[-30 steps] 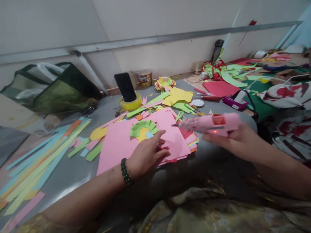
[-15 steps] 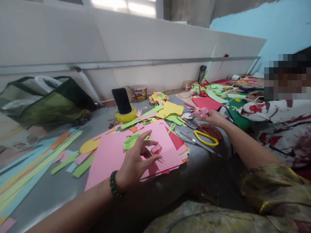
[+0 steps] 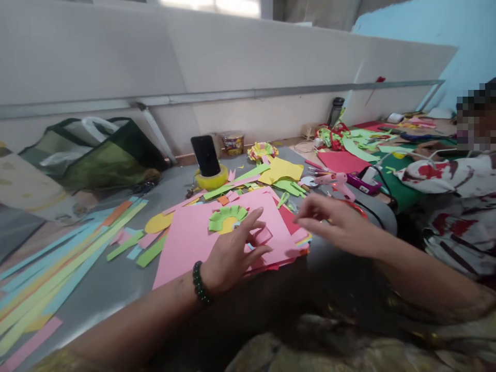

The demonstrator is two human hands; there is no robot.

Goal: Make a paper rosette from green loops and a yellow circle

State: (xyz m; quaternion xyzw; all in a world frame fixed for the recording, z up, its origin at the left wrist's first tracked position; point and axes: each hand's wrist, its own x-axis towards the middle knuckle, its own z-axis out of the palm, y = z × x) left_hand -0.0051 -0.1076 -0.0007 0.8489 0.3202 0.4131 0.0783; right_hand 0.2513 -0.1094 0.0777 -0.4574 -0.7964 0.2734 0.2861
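My left hand (image 3: 230, 256) is over a pink paper sheet on a stack of coloured sheets. A small curled pink paper strip (image 3: 263, 235) sits between its thumb and fingers. Beside its knuckles lies a paper flower with a green fringe (image 3: 228, 219) and a yellow centre. My right hand (image 3: 335, 222), a little blurred, hovers past the stack's right edge with fingers loosely bent and nothing visible in them. Behind it a pink glue gun (image 3: 336, 181) rests on the table. Red-handled scissors (image 3: 354, 207) are mostly hidden by that hand.
Long paper strips (image 3: 73, 258) spread across the left side. A phone (image 3: 205, 156) leans in a yellow tape roll (image 3: 211, 178). Farther back are a finished paper flower (image 3: 262, 151), a printed tub (image 3: 233, 143) and a purple power strip (image 3: 363, 183). Another person sits at the right.
My right hand has let go of the glue gun and come left and nearer. The left hand stays over the pink sheet with the strip. The whole view has shifted slightly.
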